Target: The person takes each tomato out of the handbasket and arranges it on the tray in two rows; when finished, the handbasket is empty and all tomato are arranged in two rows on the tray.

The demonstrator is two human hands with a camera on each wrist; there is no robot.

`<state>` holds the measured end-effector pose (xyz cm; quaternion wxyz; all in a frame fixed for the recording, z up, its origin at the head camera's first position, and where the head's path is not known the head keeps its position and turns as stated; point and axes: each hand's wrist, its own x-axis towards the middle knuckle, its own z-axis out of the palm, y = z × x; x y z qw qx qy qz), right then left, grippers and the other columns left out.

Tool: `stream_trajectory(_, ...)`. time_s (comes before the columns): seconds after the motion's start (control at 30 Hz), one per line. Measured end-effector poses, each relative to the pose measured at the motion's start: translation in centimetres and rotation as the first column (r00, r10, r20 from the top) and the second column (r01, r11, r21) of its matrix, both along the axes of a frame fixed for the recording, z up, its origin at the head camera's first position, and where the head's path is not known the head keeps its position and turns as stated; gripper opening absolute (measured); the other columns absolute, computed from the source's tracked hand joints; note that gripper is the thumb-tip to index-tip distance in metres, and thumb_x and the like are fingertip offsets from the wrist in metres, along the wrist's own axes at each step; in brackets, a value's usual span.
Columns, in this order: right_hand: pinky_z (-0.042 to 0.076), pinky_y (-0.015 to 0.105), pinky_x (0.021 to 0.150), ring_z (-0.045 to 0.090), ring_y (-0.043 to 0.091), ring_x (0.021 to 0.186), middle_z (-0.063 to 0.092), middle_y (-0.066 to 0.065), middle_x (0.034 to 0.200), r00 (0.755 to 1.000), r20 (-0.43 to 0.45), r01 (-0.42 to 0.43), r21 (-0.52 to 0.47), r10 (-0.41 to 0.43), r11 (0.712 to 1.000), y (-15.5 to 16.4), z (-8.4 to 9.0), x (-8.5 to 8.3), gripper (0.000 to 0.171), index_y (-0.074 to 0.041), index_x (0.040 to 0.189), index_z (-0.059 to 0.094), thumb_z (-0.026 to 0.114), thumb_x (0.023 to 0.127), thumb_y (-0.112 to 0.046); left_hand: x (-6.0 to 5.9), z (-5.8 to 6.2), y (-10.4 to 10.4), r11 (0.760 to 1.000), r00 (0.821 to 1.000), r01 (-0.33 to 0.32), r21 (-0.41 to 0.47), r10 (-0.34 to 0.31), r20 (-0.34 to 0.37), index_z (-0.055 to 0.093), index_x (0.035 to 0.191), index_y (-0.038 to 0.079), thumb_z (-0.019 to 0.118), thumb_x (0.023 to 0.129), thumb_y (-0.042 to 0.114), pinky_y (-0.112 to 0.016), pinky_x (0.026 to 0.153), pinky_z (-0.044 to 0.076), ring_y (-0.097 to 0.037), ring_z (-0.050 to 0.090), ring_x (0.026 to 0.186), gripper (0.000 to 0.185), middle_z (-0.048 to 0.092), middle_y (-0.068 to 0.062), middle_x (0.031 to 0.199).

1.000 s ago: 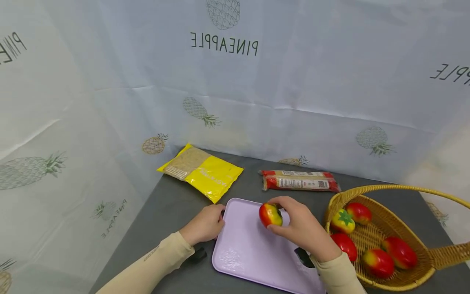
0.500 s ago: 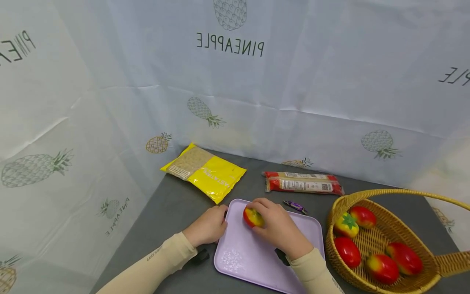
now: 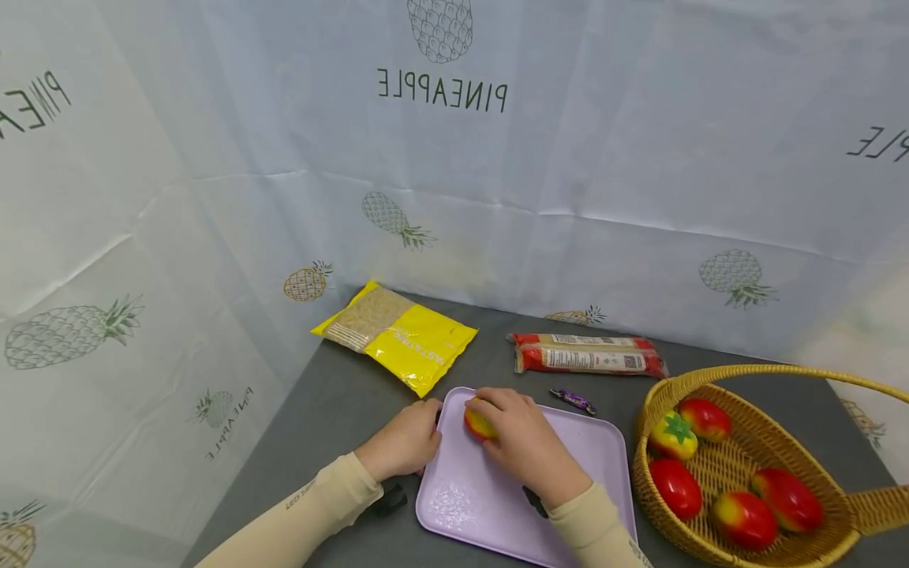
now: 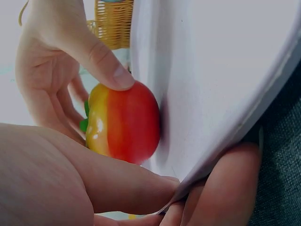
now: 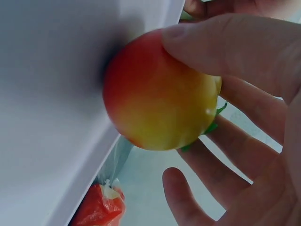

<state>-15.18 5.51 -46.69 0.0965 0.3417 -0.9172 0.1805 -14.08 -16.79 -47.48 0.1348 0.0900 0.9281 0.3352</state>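
My right hand (image 3: 524, 446) holds a glossy red-and-yellow fruit (image 3: 479, 424) with a green leafy top. It is at the far left part of the pale purple tray (image 3: 595, 451). In the left wrist view, the red end of the fruit (image 4: 136, 122) is right at the tray's surface, its green top facing the right palm. The right wrist view shows the thumb and fingers spread around the fruit (image 5: 157, 96). My left hand (image 3: 403, 442) grips the tray's left edge, thumb on the upper side and fingers beneath.
Right of the tray stands a wicker basket (image 3: 838, 505) with several red and yellow fruits. A yellow pasta bag (image 3: 419, 347) lies behind the tray at left. A red-ended noodle packet (image 3: 589, 355) and a small purple-wrapped candy (image 3: 572, 401) lie behind it at right.
My right hand has carried the fruit leftward across the tray, towards its left edge. The purple candy, hidden earlier, now shows. My left hand keeps hold of the tray.
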Motion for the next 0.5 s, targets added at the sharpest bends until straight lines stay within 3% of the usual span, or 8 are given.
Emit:
stream_trajectory(0.2,0.055,0.055,0.11,0.065,0.028,0.13,0.07,0.006,0.142,1.0,-0.019,0.001,-0.006,-0.001,1.0,0.16,-0.24,0.28,0.065,-0.016,0.142,0.068,0.091,0.082,-0.007,0.04,0.08,0.26,1.0,1.0,0.006,0.009,-0.006,-0.003,0.055,0.141,-0.012,0.065,0.103,0.007,-0.026,0.047,0.055,-0.016,0.06,0.061,0.044,0.064,-0.021,0.109)
stream_trajectory(0.5,0.054,0.058,0.112,0.064,0.03,0.134,0.065,0.007,0.149,0.998,0.053,0.035,-0.038,-0.033,0.999,0.89,0.16,0.25,0.076,-0.019,0.149,0.063,0.095,0.079,-0.015,-0.12,-0.01,0.24,1.0,1.0,0.002,-0.008,-0.002,0.001,0.054,0.142,-0.012,0.065,0.103,0.007,-0.026,0.048,0.053,-0.017,0.06,0.06,0.045,0.063,-0.021,0.108)
